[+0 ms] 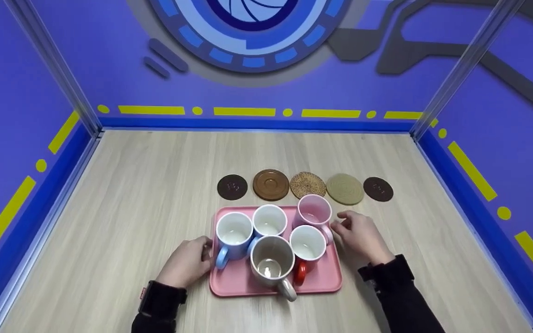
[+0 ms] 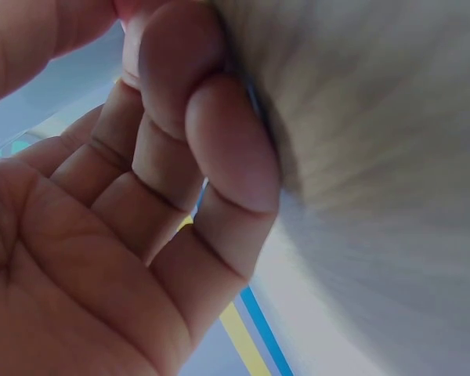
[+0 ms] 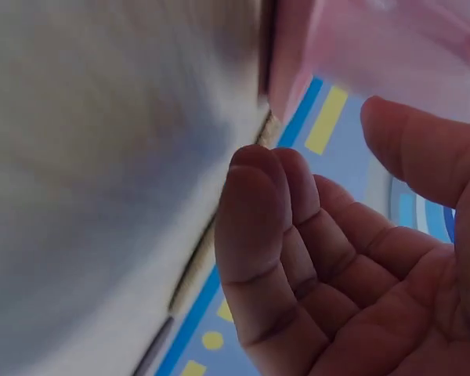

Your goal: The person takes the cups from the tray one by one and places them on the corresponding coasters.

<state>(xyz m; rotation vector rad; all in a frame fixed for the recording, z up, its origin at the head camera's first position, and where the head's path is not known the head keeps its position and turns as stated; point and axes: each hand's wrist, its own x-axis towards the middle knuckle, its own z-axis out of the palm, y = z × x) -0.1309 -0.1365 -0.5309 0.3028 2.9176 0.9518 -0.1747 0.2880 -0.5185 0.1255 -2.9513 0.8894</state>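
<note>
Left hand (image 1: 185,263): at left rim of pink tray (image 1: 229,283), fingers bent; gripping or merely touching, cannot tell.
Left dark coaster (image 1: 232,187): bare, behind tray.
Light-blue mug (image 1: 234,232): upright on tray, handle nearward.
Back-middle mug (image 1: 269,220): upright on tray, outer wall mostly hidden.
Brown coaster (image 1: 271,184): bare.
Beige mug (image 1: 272,259): upright, foremost on tray.
Woven coaster (image 1: 308,185): bare, near edge covered by pink mug.
Red-handled mug (image 1: 308,244): upright on tray, right of beige mug.
Pink mug (image 1: 313,211): upright, tray's far right corner.
Pale green coaster (image 1: 345,188): bare.
Right hand (image 1: 360,237): thumb and fingers apart, nothing held; close to tray's right rim.
Right dark coaster (image 1: 378,188): bare, end of row.
Done, by judgement: five mugs gathered on tray; five coasters lined up.
Outstanding, by judgement: no mug off tray, no coaster in use.
Obscured: left thumb in head view; tray rim behind fingers in left wrist view; mug bases; dark coasters' markings, too small to read.
</note>
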